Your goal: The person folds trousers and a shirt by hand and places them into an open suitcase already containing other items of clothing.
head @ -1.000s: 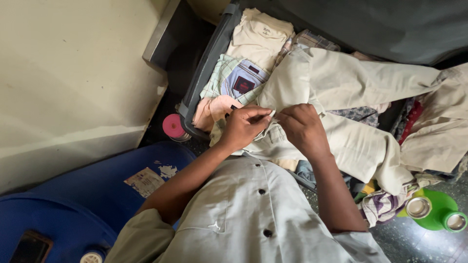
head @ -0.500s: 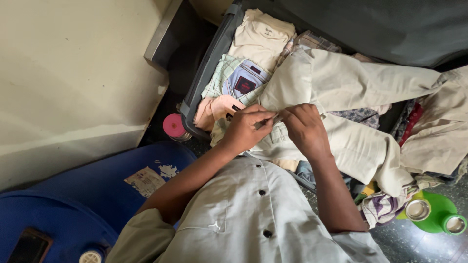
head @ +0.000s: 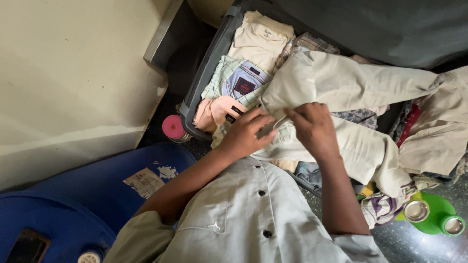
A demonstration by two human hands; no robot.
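Observation:
A pale beige shirt (head: pixel 351 87) lies spread over an open dark suitcase (head: pixel 204 85) full of clothes. My left hand (head: pixel 248 132) pinches the shirt's front edge near a small fold. My right hand (head: pixel 314 127) grips the same edge just to the right, fingers curled on the cloth. The two hands nearly touch. Under the shirt lie a folded cream garment (head: pixel 261 36), a checked shirt (head: pixel 239 80) and a peach cloth (head: pixel 214 111).
A blue plastic drum (head: pixel 92 195) stands at the lower left, beside a cream wall (head: pixel 73 73). A pink-capped container (head: pixel 173 127) sits by the suitcase corner. A green holder with two steel cups (head: pixel 434 214) rests on the dark floor at the lower right. Loose clothes pile at the right.
Both hands have shifted slightly along the shirt's edge and closed nearer together; the shirt has barely moved.

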